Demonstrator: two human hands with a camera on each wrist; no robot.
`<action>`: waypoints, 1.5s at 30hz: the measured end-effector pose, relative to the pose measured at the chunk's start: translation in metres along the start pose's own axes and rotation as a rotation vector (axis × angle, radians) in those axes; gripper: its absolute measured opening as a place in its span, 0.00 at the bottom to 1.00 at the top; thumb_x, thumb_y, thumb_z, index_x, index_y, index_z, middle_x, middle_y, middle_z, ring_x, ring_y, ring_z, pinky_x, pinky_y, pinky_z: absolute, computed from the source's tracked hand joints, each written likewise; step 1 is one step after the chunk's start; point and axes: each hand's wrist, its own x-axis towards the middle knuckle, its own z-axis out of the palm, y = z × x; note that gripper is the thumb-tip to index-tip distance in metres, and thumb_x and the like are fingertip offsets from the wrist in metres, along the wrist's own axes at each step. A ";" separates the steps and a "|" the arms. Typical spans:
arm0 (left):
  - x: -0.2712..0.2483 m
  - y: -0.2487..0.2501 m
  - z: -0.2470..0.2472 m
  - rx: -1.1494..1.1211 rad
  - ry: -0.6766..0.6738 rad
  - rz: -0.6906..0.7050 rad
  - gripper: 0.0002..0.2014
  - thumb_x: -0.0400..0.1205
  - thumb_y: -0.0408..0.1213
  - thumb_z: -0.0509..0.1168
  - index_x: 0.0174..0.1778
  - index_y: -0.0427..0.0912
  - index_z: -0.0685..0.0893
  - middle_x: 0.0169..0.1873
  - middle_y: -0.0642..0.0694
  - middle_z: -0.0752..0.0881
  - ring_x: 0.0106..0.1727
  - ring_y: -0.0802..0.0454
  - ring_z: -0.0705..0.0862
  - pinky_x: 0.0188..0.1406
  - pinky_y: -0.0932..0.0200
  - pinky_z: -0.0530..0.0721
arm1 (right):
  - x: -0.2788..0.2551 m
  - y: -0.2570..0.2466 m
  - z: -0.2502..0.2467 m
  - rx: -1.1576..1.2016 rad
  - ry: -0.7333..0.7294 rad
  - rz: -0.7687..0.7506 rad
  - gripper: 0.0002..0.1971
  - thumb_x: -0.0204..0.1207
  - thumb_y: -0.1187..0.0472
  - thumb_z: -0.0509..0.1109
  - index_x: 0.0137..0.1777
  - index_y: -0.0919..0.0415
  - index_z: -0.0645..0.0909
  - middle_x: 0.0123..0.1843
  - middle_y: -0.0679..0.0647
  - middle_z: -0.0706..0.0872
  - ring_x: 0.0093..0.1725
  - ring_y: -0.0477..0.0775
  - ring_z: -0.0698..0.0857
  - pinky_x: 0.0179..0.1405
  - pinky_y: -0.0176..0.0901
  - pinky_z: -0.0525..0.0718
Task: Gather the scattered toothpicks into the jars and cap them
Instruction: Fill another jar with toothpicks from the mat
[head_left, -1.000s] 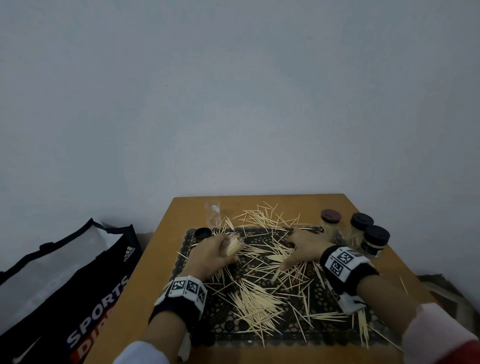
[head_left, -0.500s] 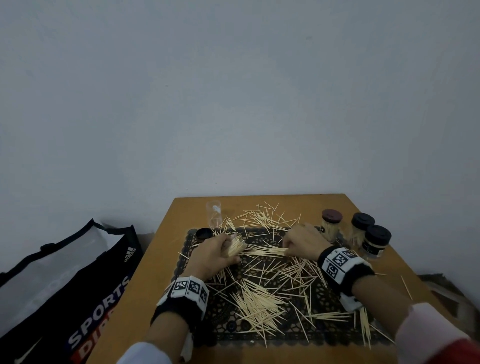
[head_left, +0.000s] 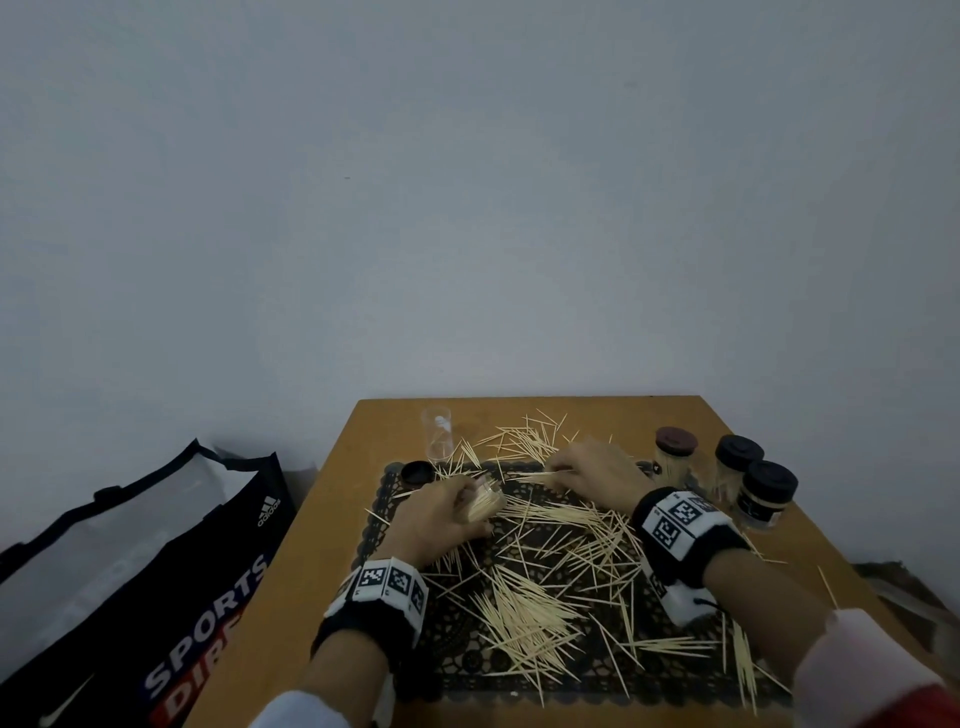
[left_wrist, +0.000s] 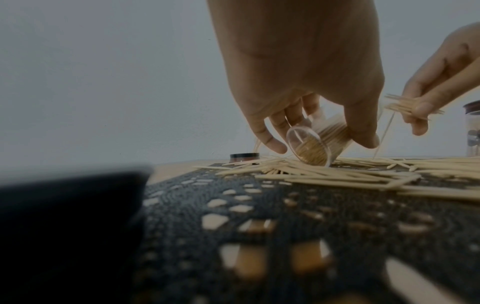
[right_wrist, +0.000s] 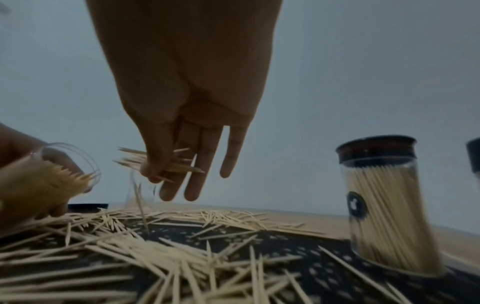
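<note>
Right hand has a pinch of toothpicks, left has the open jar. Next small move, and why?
Probably carry the right hand leftward and feed its toothpick bundle into the open jar: the left hand holds the jar tilted, mouth toward the bundle, already partly filled.

the right hand (head_left: 592, 470) has lifted off the black mat (head_left: 519, 660), now pinching a small bundle of toothpicks (right_wrist: 158, 162). it has come closer to the tilted open jar (left_wrist: 315, 144).

The person is wearing a black wristband (head_left: 373, 609) on the left wrist, carrying white blocks printed with black square codes. A matching black wristband (head_left: 684, 535) is wrapping the right wrist. Beyond each wristband, a pale sleeve (head_left: 852, 670) is showing, red-edged on the right.
</note>
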 end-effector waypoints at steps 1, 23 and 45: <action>0.000 0.001 0.000 -0.005 -0.004 0.012 0.26 0.75 0.56 0.74 0.65 0.48 0.78 0.48 0.56 0.81 0.46 0.58 0.78 0.37 0.66 0.70 | 0.002 -0.002 -0.002 -0.006 0.003 -0.023 0.10 0.83 0.54 0.65 0.49 0.57 0.87 0.33 0.39 0.77 0.32 0.34 0.72 0.29 0.28 0.62; -0.002 0.007 -0.001 -0.136 0.032 0.059 0.31 0.75 0.56 0.74 0.70 0.43 0.77 0.54 0.48 0.86 0.48 0.53 0.84 0.45 0.62 0.79 | 0.031 -0.047 0.003 0.181 -0.119 -0.102 0.24 0.80 0.74 0.63 0.74 0.58 0.76 0.51 0.48 0.73 0.50 0.47 0.74 0.37 0.27 0.67; 0.002 -0.004 0.002 -0.121 0.221 -0.014 0.23 0.77 0.58 0.71 0.60 0.47 0.78 0.44 0.53 0.82 0.41 0.55 0.80 0.35 0.61 0.71 | 0.025 -0.046 0.017 0.691 0.083 0.153 0.26 0.84 0.50 0.63 0.81 0.53 0.66 0.79 0.52 0.70 0.78 0.54 0.69 0.77 0.57 0.69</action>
